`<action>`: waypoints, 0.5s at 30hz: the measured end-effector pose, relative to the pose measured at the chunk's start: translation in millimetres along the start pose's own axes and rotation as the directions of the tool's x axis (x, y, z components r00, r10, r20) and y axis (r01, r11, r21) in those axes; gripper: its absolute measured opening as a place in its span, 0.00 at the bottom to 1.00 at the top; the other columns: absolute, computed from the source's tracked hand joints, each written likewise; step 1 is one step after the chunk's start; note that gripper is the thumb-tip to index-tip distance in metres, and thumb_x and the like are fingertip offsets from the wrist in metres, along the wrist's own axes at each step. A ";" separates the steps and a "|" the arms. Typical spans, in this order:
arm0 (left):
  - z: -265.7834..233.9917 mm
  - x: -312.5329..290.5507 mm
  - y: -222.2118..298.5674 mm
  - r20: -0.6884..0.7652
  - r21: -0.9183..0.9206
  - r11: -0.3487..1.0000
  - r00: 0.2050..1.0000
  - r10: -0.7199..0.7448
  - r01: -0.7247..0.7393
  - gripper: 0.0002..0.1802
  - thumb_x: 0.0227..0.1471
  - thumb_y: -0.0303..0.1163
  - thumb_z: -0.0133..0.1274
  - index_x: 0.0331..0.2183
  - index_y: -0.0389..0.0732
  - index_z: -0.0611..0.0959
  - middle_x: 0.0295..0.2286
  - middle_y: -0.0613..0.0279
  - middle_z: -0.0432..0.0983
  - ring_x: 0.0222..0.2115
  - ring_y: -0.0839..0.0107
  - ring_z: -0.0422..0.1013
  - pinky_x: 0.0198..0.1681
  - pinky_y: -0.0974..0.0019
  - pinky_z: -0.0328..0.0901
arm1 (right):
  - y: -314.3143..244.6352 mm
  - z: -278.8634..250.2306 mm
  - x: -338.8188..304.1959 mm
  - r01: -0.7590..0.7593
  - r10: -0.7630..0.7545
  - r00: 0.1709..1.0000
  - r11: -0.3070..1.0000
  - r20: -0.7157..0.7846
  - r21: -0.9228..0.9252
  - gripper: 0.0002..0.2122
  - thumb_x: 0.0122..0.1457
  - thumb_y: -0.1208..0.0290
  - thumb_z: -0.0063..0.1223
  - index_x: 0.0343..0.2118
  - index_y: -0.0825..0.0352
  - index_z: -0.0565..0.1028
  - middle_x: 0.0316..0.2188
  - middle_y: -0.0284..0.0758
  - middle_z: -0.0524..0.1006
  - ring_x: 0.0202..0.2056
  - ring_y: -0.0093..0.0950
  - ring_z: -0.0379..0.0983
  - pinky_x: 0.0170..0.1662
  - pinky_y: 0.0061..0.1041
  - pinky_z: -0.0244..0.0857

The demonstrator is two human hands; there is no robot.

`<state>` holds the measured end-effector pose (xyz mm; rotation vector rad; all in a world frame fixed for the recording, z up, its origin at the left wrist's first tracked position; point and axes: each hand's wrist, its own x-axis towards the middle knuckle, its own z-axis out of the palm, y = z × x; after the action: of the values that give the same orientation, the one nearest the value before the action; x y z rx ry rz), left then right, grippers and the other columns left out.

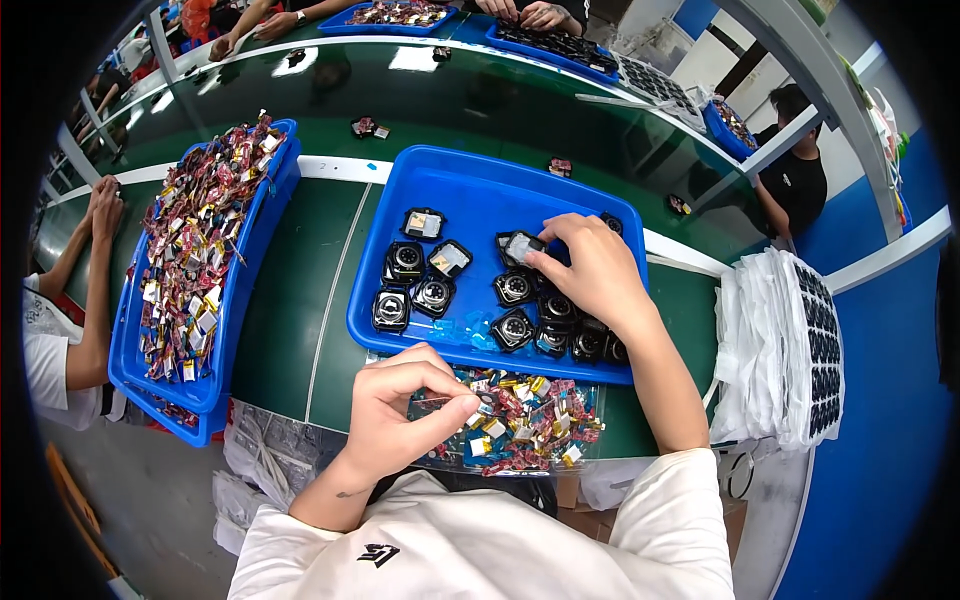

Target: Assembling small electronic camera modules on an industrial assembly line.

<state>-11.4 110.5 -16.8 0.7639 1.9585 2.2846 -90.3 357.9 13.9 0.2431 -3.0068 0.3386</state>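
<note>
A black watch case point(522, 248) with a pale inside sits in the middle of the blue tray point(480, 185), its right edge between the thumb and forefinger of the right hand point(598, 268), drawn in narrow on it. Just beside and below it are more black cases point(515, 288); the right hand and forearm stand over part of this group and hide some of it. Well apart, on the tray's left side, lies a second cluster point(405, 260), some with the pale inside up. Blue film point(465, 330) lies near the tray's front wall.

The left hand point(405, 405) is in front of the tray, thumb and forefinger curled close together; whether they grip a part I cannot tell. It covers the left end of a heap of small wired parts point(525, 425) at the table edge.

To the left, a blue bin point(222, 360) is piled with similar parts, a co-worker's hands point(102, 205) beyond it. To the right stand stacked white sheets point(765, 350). Behind the tray runs a green belt point(330, 105) with scattered pieces point(370, 128), and co-workers sit across it.
</note>
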 end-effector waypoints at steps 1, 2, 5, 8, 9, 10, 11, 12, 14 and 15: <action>0.1 0.9 1.9 -0.003 0.003 1.000 1.000 -0.015 0.015 0.02 0.40 0.18 0.60 0.21 0.31 0.81 0.21 0.59 0.73 0.23 0.75 0.68 0.27 0.75 0.60 | 1.6 0.0 0.8 0.070 -0.067 0.996 0.997 -0.061 0.036 0.15 0.52 0.62 0.58 0.34 0.72 0.76 0.40 0.43 0.78 0.43 0.38 0.73 0.48 0.33 0.65; 0.2 2.0 3.0 -0.006 0.007 1.000 1.000 -0.029 0.029 0.02 0.41 0.18 0.59 0.22 0.31 0.81 0.22 0.59 0.73 0.24 0.75 0.68 0.27 0.75 0.60 | 2.3 0.4 0.5 0.141 -0.132 0.983 0.988 -0.125 0.068 0.13 0.52 0.67 0.59 0.32 0.73 0.75 0.38 0.43 0.78 0.41 0.35 0.75 0.46 0.31 0.67; 0.1 5.3 3.9 -0.086 -0.038 0.998 0.995 -0.058 0.054 0.01 0.43 0.19 0.59 0.24 0.32 0.82 0.22 0.60 0.75 0.23 0.77 0.68 0.27 0.75 0.61 | -5.7 -7.7 -1.1 -0.010 -0.014 0.999 0.739 0.030 0.673 0.07 0.50 0.75 0.59 0.28 0.71 0.72 0.34 0.41 0.79 0.34 0.26 0.77 0.39 0.24 0.70; -1.1 13.3 9.2 -0.099 0.040 0.999 0.995 0.001 0.003 0.01 0.44 0.19 0.57 0.25 0.31 0.82 0.23 0.60 0.75 0.23 0.78 0.68 0.27 0.75 0.60 | -22.7 -15.4 -12.7 -0.024 -0.063 0.996 0.537 0.068 0.843 0.06 0.50 0.78 0.57 0.30 0.71 0.72 0.28 0.35 0.79 0.31 0.19 0.75 0.36 0.18 0.69; -1.1 15.4 10.3 -0.119 0.077 0.997 0.992 0.031 -0.022 0.01 0.44 0.19 0.57 0.25 0.31 0.82 0.23 0.61 0.74 0.24 0.78 0.68 0.27 0.75 0.60 | -30.3 -18.9 -17.1 -0.085 -0.102 0.986 0.382 0.133 0.920 0.06 0.51 0.78 0.57 0.31 0.71 0.72 0.28 0.33 0.78 0.32 0.17 0.74 0.37 0.17 0.68; -1.3 17.6 11.9 -0.110 0.139 0.989 0.991 0.071 -0.055 0.01 0.45 0.19 0.57 0.26 0.31 0.81 0.24 0.60 0.74 0.24 0.78 0.67 0.27 0.75 0.61 | -37.1 -20.1 -22.5 -0.095 -0.114 0.983 0.346 0.143 0.933 0.07 0.52 0.78 0.57 0.34 0.70 0.72 0.30 0.31 0.77 0.34 0.16 0.73 0.37 0.15 0.67; 0.4 19.5 12.3 -0.112 0.143 0.988 0.991 0.068 -0.052 0.01 0.45 0.19 0.57 0.26 0.31 0.81 0.24 0.60 0.74 0.24 0.78 0.67 0.27 0.75 0.61 | -44.0 -19.4 -27.1 -0.064 -0.123 0.986 0.351 0.113 0.934 0.08 0.53 0.78 0.55 0.36 0.71 0.73 0.31 0.31 0.76 0.34 0.15 0.73 0.37 0.14 0.67; 3.0 21.3 12.6 -0.147 0.198 0.977 0.983 0.108 -0.078 0.01 0.44 0.19 0.57 0.25 0.31 0.81 0.25 0.60 0.73 0.24 0.77 0.67 0.28 0.74 0.61 | -50.3 -21.9 -30.1 -0.086 -0.129 0.982 0.339 0.137 0.937 0.08 0.54 0.78 0.55 0.37 0.72 0.74 0.30 0.30 0.76 0.33 0.14 0.72 0.35 0.14 0.66; 4.6 24.2 13.2 -0.171 0.365 0.923 0.966 0.196 -0.122 0.02 0.43 0.20 0.58 0.25 0.34 0.82 0.28 0.58 0.72 0.26 0.76 0.68 0.27 0.73 0.62 | -57.2 -21.4 -37.4 -0.109 -0.118 0.980 0.350 0.159 0.930 0.08 0.55 0.79 0.53 0.38 0.73 0.74 0.30 0.30 0.75 0.29 0.13 0.70 0.31 0.14 0.65; 5.4 25.2 12.6 -0.169 0.365 0.923 0.967 0.193 -0.120 0.02 0.43 0.20 0.58 0.25 0.34 0.82 0.28 0.58 0.72 0.26 0.76 0.68 0.27 0.73 0.62 | -55.9 -17.7 -38.7 -0.109 -0.147 0.974 0.362 0.172 0.926 0.08 0.56 0.80 0.53 0.39 0.73 0.74 0.36 0.34 0.76 0.33 0.16 0.73 0.32 0.17 0.72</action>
<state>-27.9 121.5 4.0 0.7629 2.5364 2.1960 -41.3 313.8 38.2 0.4052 -2.5447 2.1681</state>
